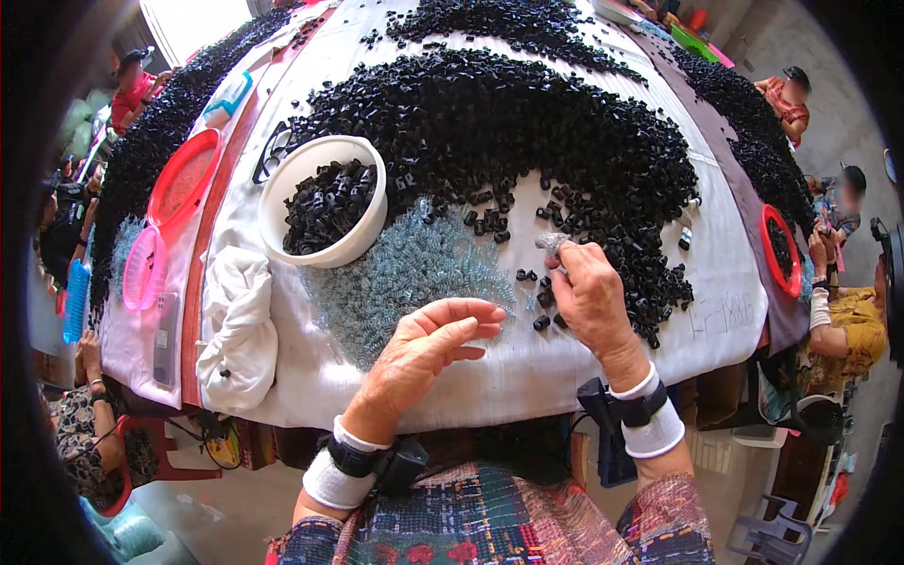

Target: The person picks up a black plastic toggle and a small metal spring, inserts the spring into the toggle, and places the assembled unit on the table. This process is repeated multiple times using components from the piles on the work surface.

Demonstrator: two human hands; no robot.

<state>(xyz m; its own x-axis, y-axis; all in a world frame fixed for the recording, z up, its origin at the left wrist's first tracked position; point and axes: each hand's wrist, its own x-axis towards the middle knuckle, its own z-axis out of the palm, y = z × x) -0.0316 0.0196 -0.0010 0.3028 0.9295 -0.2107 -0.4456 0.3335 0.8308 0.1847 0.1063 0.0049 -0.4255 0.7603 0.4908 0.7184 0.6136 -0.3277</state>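
My right hand [593, 294] is closed, its thumb and fingers pinching a small crumpled silvery-grey piece [551, 243]; its exact kind I cannot make out. It hovers beside the near edge of a big heap of small black plastic parts [603, 160]. My left hand [435, 341] is held with fingers stretched out and nothing visible in it, at the right edge of a pile of thin bluish metal springs [405, 278]. Behind that pile, to its left, stands a white bowl [367, 235] partly filled with black parts. A few loose black pieces [541, 323] lie between my hands.
A knotted white cloth [237, 330] lies at the left, near a phone [166, 341], a pink basket [143, 270] and a red tray [184, 179]. Black glasses [273, 153] rest behind the bowl. Another red tray [782, 250] sits at the right. Several people work around the tables.
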